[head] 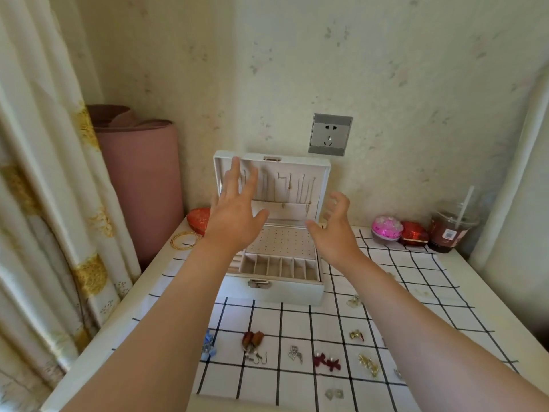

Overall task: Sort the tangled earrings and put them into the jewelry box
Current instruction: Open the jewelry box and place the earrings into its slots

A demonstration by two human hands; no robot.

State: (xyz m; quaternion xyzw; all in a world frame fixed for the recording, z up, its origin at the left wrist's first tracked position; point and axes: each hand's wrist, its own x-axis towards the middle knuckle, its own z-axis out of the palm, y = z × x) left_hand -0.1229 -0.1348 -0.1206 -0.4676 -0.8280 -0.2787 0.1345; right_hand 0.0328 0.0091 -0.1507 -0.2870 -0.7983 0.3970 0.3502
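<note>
A white jewelry box [267, 289] stands open at the middle of the table, lid upright with thin chains hanging inside it. My left hand [234, 212] is raised in front of the lid's left side, fingers spread, holding nothing. At the box's right side, my right hand [335, 227] hovers with relaxed fingers, also empty. Earrings lie in pairs on the checked cloth near me: a brown drop pair [253, 341], a silver pair [295, 353], a dark red pair [326, 361], a gold pair [368, 364], a small gold pair [356, 335] and a blue pair [208, 346] partly behind my left forearm.
A gold bangle [184, 239] and a red pouch [199, 220] lie left of the box. A pink round case [386, 228], a red box [414, 233] and a lidded drink cup with a straw [451, 230] stand at the back right. A pink rolled mat [142, 179] leans beside the curtain.
</note>
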